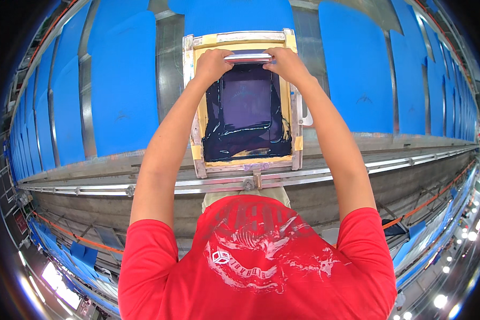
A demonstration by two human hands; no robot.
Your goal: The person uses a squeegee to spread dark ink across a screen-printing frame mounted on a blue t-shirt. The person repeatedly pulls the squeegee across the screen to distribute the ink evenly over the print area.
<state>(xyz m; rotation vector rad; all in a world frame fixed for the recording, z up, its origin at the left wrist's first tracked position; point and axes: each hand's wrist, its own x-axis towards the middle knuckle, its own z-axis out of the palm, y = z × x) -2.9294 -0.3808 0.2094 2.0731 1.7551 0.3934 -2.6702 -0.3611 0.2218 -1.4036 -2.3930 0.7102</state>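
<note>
A metal-framed printing screen (198, 140) lies flat on a long table, its mesh smeared with dark navy ink (247, 117). At the far end of the screen a silvery squeegee handle (249, 58) runs crosswise. My left hand (212, 65) grips the handle's left end and my right hand (287, 63) grips its right end. Both arms are stretched straight forward over the screen. Yellow tape lines the inside of the frame.
Blue fabric pieces (124, 85) lie in a row on pallets to both sides, with another blue piece (357, 69) at the right. A metal rail (389, 164) runs along the table's near edge, with a clamp (249, 183) under the screen. My red shirt fills the lower view.
</note>
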